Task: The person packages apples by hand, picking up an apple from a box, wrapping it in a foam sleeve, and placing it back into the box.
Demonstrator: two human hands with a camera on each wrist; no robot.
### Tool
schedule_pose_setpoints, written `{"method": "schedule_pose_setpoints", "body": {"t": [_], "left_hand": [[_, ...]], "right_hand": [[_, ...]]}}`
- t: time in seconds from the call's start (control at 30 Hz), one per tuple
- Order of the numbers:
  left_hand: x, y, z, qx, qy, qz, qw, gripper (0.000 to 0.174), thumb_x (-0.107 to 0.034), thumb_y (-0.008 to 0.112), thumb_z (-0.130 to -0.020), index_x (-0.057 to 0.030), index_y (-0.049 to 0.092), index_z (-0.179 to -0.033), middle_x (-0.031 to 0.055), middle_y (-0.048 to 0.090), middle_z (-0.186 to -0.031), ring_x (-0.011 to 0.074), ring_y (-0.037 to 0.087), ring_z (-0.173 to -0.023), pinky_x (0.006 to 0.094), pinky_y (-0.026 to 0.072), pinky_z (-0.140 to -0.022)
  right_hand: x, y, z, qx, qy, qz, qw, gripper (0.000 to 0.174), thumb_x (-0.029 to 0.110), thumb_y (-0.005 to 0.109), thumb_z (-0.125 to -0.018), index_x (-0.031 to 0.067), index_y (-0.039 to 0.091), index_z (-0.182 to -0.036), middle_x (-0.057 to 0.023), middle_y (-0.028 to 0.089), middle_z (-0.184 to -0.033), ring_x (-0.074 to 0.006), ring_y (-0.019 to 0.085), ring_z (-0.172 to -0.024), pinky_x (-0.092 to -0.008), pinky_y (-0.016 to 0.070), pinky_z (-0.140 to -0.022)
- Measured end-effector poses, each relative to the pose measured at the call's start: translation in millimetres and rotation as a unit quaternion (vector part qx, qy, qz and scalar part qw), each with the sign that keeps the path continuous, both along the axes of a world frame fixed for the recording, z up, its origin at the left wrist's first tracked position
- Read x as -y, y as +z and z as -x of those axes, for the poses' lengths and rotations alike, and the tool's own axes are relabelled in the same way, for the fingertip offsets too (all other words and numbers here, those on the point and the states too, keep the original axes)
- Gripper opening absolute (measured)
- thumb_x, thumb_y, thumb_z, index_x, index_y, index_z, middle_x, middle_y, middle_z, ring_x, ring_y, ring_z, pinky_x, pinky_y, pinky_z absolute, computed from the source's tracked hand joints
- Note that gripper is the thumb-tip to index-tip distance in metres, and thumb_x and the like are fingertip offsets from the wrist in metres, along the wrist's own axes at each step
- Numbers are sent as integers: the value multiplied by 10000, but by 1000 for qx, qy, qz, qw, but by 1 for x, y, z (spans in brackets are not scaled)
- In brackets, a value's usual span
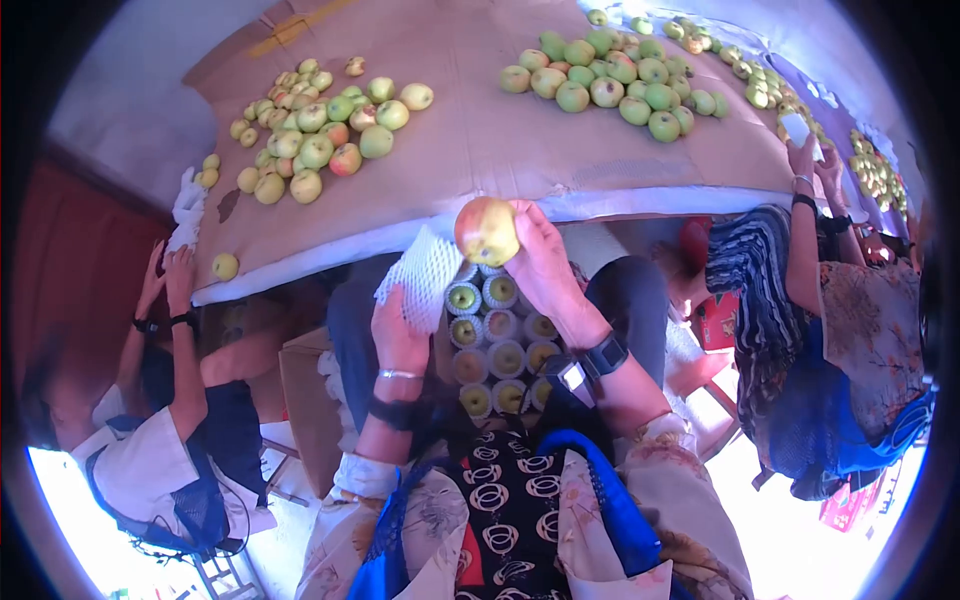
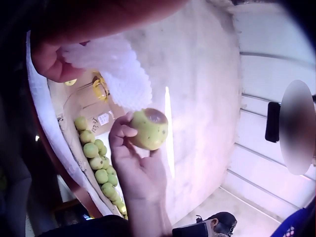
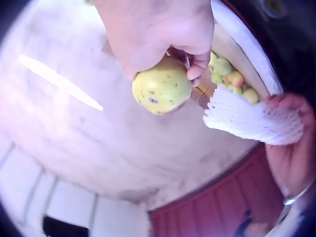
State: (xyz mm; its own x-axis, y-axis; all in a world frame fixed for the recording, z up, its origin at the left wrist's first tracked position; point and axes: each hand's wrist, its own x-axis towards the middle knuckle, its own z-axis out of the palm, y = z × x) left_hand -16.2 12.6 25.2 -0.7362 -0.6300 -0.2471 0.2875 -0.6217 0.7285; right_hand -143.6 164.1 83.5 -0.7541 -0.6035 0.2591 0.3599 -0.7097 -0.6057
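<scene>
My right hand (image 1: 543, 262) grips a yellow-green apple with a red blush (image 1: 487, 230) by its side, held up in front of the table edge. Dark specks dot the skin of the apple (image 3: 162, 86) in the right wrist view. Just left of it, my left hand (image 1: 402, 330) holds a white foam net sleeve (image 1: 422, 278), its open end toward the apple. In the left wrist view the sleeve (image 2: 116, 69) hangs from thumb and fingers, close by the apple. Below both hands sits a box of apples in foam nets (image 1: 507, 358), in rows between my knees.
A cardboard-covered table (image 1: 450, 130) carries one apple pile (image 1: 320, 130) at left and another (image 1: 620, 75) at right. A single apple (image 1: 226, 266) lies near the left edge. People work at both sides; a person's hands (image 1: 175, 275) show at left. An open carton (image 1: 305, 385) stands left of my knee.
</scene>
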Motion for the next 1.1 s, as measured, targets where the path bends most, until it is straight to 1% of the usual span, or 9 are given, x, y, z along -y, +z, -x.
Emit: {"method": "schedule_pose_setpoints", "body": {"t": [0.07,0.13,0.17,0.27,0.4,0.6,0.73,0.9,1.1], "left_hand": [[-15,34,0,111,64,52,990,363,-290,474,-899,-60,456,-1179,81,523,-1166,217,508,-1077,425,425,-874],[-26,50,5,99,11,86,991,427,-349,463,-899,-63,429,-1214,76,494,-1204,218,476,-1118,440,410,-895],[-28,57,7,90,-15,104,990,459,-379,457,-899,-65,415,-1232,73,479,-1223,219,461,-1139,448,402,-905],[-29,76,6,-69,-173,-10,982,462,-399,498,-880,-74,446,-1203,69,520,-1155,193,508,-1078,378,455,-842],[-34,63,2,-71,-194,34,978,531,-409,517,-866,-57,412,-1248,73,506,-1173,179,507,-1081,370,478,-850],[-22,56,-14,-10,-235,61,970,517,-401,523,-863,-79,408,-1251,67,525,-1155,166,564,-979,298,525,-759],[-6,51,-21,69,-320,67,943,506,-407,535,-849,-78,455,-1225,56,571,-1077,168,581,-939,304,515,-712],[-2,48,-28,89,-339,11,937,480,-428,534,-844,-87,490,-1178,55,592,-1038,173,588,-905,310,497,-708],[-10,36,-25,107,-282,-129,945,387,-402,567,-834,-103,548,-1079,56,607,-1009,198,599,-902,374,497,-747]], "right_hand": [[-1,0,-6,-68,25,-22,997,205,162,567,-872,59,481,-1026,-31,537,-1033,-116,531,-937,-280,447,-829],[0,3,-15,-190,-12,-84,978,208,135,578,-861,55,476,-1025,-34,523,-1065,-113,528,-952,-276,442,-838],[2,0,-18,-196,9,-88,977,263,101,625,-820,44,472,-1026,-69,507,-1124,-133,528,-987,-286,442,-856],[8,-9,-22,-332,-89,-159,926,299,115,644,-800,36,474,-1033,-104,501,-1159,-160,519,-1031,-303,442,-873],[7,-9,-24,-368,-96,-175,908,279,102,639,-799,25,499,-1027,-122,522,-1143,-169,518,-1039,-300,440,-882],[0,-4,-13,-274,86,-159,945,176,94,596,-835,14,557,-986,-91,558,-1092,-135,532,-992,-275,441,-858],[-7,-10,-4,-329,168,-286,884,130,106,593,-836,22,582,-934,-22,601,-947,-90,545,-869,-253,455,-770],[-4,-13,-8,-443,82,-272,850,107,109,602,-807,23,576,-864,-63,575,-820,-173,565,-768,-278,449,-696],[0,-4,-25,-615,-75,-383,685,134,127,516,-821,4,493,-775,-134,564,-804,-305,559,-771,-390,461,-673]]}}
